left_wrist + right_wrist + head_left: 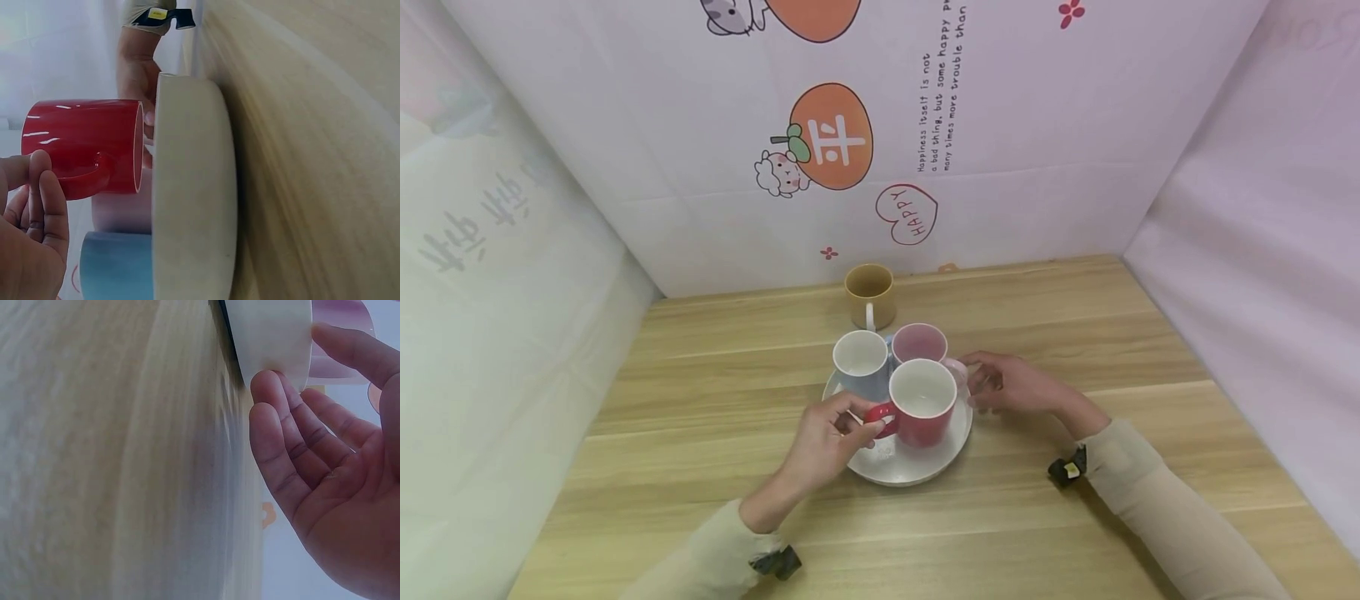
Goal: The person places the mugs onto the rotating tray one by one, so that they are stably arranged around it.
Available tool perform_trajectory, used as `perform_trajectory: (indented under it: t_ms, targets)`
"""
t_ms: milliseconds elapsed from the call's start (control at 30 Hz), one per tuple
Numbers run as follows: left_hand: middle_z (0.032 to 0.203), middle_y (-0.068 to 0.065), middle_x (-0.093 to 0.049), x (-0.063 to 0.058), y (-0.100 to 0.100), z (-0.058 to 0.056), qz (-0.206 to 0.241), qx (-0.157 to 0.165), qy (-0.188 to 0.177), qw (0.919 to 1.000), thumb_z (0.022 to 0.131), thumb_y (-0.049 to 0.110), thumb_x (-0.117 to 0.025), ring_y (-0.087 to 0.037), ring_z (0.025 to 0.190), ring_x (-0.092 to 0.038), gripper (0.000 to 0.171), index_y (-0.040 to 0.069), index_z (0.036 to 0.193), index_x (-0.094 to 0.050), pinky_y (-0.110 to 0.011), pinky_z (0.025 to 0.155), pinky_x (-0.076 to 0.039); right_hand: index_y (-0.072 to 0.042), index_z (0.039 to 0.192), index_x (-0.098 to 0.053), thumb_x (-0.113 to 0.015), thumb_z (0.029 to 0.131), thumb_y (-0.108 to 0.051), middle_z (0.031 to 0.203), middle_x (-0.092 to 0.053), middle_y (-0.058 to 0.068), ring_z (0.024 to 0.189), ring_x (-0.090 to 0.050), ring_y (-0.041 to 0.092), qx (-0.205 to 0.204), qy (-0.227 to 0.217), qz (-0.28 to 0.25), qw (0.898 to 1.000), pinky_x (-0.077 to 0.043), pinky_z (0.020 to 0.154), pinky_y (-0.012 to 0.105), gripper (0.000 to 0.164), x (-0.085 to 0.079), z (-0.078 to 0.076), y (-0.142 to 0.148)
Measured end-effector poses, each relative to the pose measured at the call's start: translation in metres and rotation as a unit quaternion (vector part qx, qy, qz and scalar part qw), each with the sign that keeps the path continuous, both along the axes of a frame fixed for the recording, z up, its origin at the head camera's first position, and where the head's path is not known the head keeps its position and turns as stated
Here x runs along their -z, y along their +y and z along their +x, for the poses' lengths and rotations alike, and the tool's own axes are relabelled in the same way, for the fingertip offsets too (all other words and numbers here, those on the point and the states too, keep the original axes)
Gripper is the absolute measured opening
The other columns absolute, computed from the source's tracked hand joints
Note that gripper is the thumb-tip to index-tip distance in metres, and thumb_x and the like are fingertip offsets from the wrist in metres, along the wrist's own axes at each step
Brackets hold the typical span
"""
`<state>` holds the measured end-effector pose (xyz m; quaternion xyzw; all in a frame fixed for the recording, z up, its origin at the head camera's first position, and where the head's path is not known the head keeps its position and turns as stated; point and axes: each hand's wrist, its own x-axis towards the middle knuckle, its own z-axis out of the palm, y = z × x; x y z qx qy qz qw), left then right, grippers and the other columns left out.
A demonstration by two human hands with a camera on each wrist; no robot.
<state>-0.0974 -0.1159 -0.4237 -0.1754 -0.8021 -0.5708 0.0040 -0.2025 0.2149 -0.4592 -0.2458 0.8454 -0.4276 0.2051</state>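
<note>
My left hand point(820, 442) pinches the handle of a red mug point(927, 429) with a white inside. The mug is upright, its base just above the rim level of a round white tray point(898, 475) in the left wrist view. A light blue mug point(863, 385) and a pink mug point(917, 340) stand on the tray behind it. My right hand point(1009, 385) is at the tray's right edge, near the pink mug's handle. In the right wrist view its thumb point(350, 347) meets the rim and loosely bent fingertips point(269, 387) lie at the tray's side wall.
A mustard-yellow mug point(883, 310) with a pale handle stands on the wooden table point(715, 467) behind the tray, close to the printed back curtain point(700, 200). White cloth point(1262, 217) also hangs at both sides.
</note>
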Motion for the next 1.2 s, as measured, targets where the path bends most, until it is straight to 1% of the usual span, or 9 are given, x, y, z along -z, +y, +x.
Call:
perform_trajectory:
  t_ms: [100,167,400,500,633,800,967,1100,1200]
  targets:
    - [0.082,-0.009,-0.075,0.006,0.003,0.000,0.000,0.002,0.001,1.0000,0.087,0.011,-0.077,-0.032,0.063,-0.069,0.010,0.009,0.094,-0.070,-0.019,0.048,-0.047,-0.018,0.141,-0.051,-0.079,0.086,-0.018,0.104,-0.072,0.010,0.082,-0.070,0.024,-0.001,-0.002,0.000,1.000,-0.062,0.065,0.041,0.062,0.000,0.000,0.000]
    - [0.082,-0.010,-0.074,0.010,0.004,0.001,0.005,0.001,-0.003,1.0000,0.087,0.011,-0.077,-0.031,0.062,-0.069,0.011,0.009,0.095,-0.070,-0.019,0.047,-0.046,-0.018,0.141,-0.050,-0.078,0.086,-0.017,0.105,-0.072,0.010,0.082,-0.070,0.025,0.000,-0.002,0.002,1.000,-0.062,0.065,0.041,0.062,0.000,0.000,-0.001]
    - [0.085,-0.010,-0.074,0.021,0.010,0.001,0.010,-0.008,-0.020,0.9997,0.086,0.009,-0.077,-0.009,0.061,-0.066,0.011,0.008,0.096,-0.071,-0.018,0.048,-0.047,-0.015,0.142,-0.050,-0.078,0.086,-0.017,0.105,-0.071,0.013,0.084,-0.070,0.026,-0.002,0.010,0.010,1.000,-0.061,0.063,0.040,0.062,0.000,0.001,-0.001]
    - [0.086,-0.009,-0.073,0.025,0.012,0.000,0.006,-0.007,-0.023,0.9997,0.087,0.010,-0.077,-0.004,0.061,-0.064,0.011,0.009,0.096,-0.072,-0.017,0.049,-0.047,-0.015,0.142,-0.049,-0.078,0.086,-0.018,0.106,-0.071,0.013,0.082,-0.070,0.027,0.000,0.009,0.012,1.000,-0.061,0.063,0.041,0.063,0.001,0.001,-0.001]
    - [0.085,-0.008,-0.073,0.029,0.014,-0.002,0.000,-0.006,-0.017,0.9998,0.087,0.011,-0.077,-0.002,0.060,-0.064,0.010,0.009,0.096,-0.071,-0.018,0.049,-0.047,-0.016,0.141,-0.050,-0.079,0.086,-0.018,0.105,-0.071,0.012,0.081,-0.070,0.026,0.002,0.010,0.012,1.000,-0.061,0.063,0.040,0.062,0.003,0.000,-0.001]
    - [0.082,-0.007,-0.072,0.032,0.017,-0.003,-0.008,-0.007,-0.007,0.9999,0.086,0.010,-0.077,-0.002,0.058,-0.062,0.009,0.010,0.094,-0.071,-0.018,0.049,-0.047,-0.015,0.140,-0.051,-0.079,0.085,-0.016,0.104,-0.071,0.013,0.081,-0.070,0.026,-0.006,0.015,0.006,1.000,-0.061,0.062,0.041,0.062,0.003,0.000,-0.001]
    - [0.076,-0.006,-0.071,0.032,0.020,-0.004,-0.021,-0.012,-0.016,0.9996,0.086,0.011,-0.078,-0.003,0.057,-0.060,0.009,0.011,0.092,-0.072,-0.017,0.049,-0.045,-0.016,0.141,-0.050,-0.079,0.085,-0.014,0.104,-0.071,0.012,0.082,-0.070,0.026,-0.004,0.006,0.002,1.000,-0.061,0.062,0.042,0.064,0.003,-0.001,-0.002]
    - [0.079,-0.003,-0.071,0.028,0.021,-0.005,-0.031,-0.012,-0.026,0.9991,0.085,0.011,-0.078,-0.002,0.058,-0.061,0.009,0.012,0.092,-0.072,-0.017,0.051,-0.047,-0.018,0.142,-0.050,-0.079,0.085,-0.013,0.104,-0.071,0.011,0.083,-0.070,0.027,-0.002,-0.003,-0.004,1.000,-0.061,0.063,0.043,0.064,0.003,-0.001,-0.002]
    - [0.082,-0.002,-0.073,0.027,0.021,-0.006,-0.033,-0.011,-0.033,0.9988,0.085,0.011,-0.079,-0.003,0.059,-0.062,0.010,0.013,0.092,-0.073,-0.018,0.052,-0.048,-0.019,0.142,-0.050,-0.079,0.085,-0.015,0.104,-0.071,0.010,0.082,-0.071,0.025,-0.001,0.001,-0.002,1.000,-0.061,0.063,0.042,0.064,0.002,-0.001,-0.002]
